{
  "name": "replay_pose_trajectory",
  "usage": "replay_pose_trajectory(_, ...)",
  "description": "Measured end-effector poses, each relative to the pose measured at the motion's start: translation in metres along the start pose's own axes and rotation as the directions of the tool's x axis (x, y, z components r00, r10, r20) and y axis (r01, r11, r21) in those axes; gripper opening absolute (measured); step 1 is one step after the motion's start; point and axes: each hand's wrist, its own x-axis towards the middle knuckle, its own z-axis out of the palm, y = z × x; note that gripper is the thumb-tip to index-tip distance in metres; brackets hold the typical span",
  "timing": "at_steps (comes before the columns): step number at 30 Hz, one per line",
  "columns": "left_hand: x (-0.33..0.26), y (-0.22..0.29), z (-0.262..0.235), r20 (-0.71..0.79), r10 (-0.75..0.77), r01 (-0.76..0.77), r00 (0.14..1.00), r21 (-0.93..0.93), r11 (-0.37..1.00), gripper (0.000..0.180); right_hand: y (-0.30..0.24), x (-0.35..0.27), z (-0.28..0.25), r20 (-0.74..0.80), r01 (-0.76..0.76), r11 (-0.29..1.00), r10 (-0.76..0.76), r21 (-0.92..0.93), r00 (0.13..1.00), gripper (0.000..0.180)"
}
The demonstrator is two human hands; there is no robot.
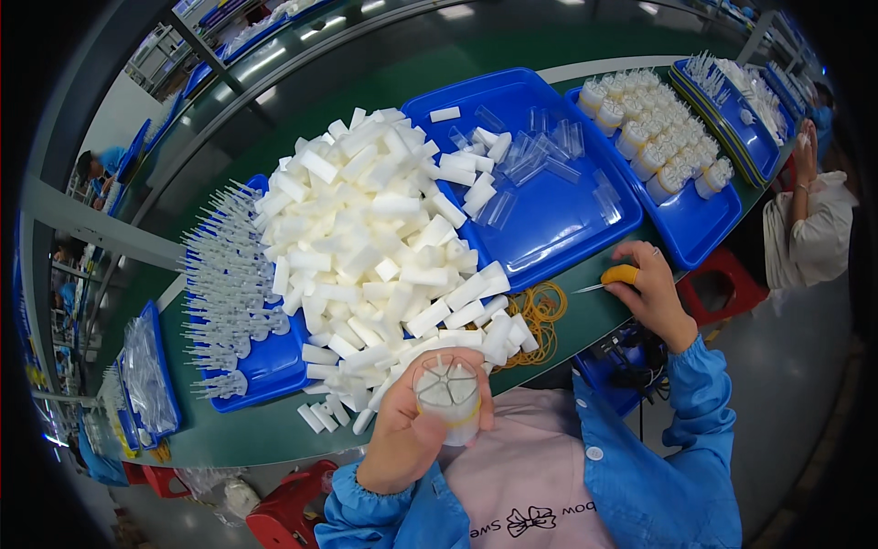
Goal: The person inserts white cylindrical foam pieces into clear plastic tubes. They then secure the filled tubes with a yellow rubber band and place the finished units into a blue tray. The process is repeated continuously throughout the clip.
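My left hand [402, 425] is wrapped round a short round bundle [447, 384], held upright in front of my chest. Its top shows wedge-shaped clear and whitish segments meeting at the middle, and a yellow band circles it. Over the table's front edge, my right hand [655, 291] grips the yellow handle of a thin pointed metal tool [620, 274], whose tip points left. Near that tip lies a heap of yellow rubber bands [541, 316]. Beyond my left hand rises a large pile of white foam pieces [366, 229].
A blue tray [558, 252] holds clear tubes and some foam pieces. Right of it, another blue tray [700, 233] carries several finished-looking bundles [649, 137]. Thin white spiky parts [233, 274] fill a tray at left. Red stools [291, 508] stand below; a co-worker's arm [805, 174] is at far right.
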Motion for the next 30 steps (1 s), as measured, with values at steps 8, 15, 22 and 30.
replay_pose_trajectory(8, 0.008, -0.009, 0.005, 0.082, -0.128, 0.138, 0.988, -0.129, 0.982, 0.067, -0.029, -0.028, 0.003, -0.269, -0.300, 0.870, 0.420, 0.391, 0.867, 0.011)
replay_pose_trajectory(15, 0.009, -0.014, 0.013, -0.013, -0.149, 0.149, 0.989, 0.012, 0.989, 0.074, -0.021, -0.020, 0.008, -0.080, -0.349, 0.766, 0.460, 0.540, 0.885, 0.015)
replay_pose_trajectory(22, 0.008, -0.023, 0.015, -0.019, 0.000, 0.007, 1.000, 0.381, 0.925, 0.070, -0.062, -0.002, -0.015, 0.103, -0.401, 0.450, 0.555, 0.798, 0.826, 0.011)
replay_pose_trajectory(30, 0.015, -0.029, 0.016, -0.014, -0.077, 0.074, 0.997, 0.494, 0.866, 0.068, -0.102, 0.021, -0.022, 0.279, -0.302, 0.136, 0.168, 0.943, 0.946, 0.015)
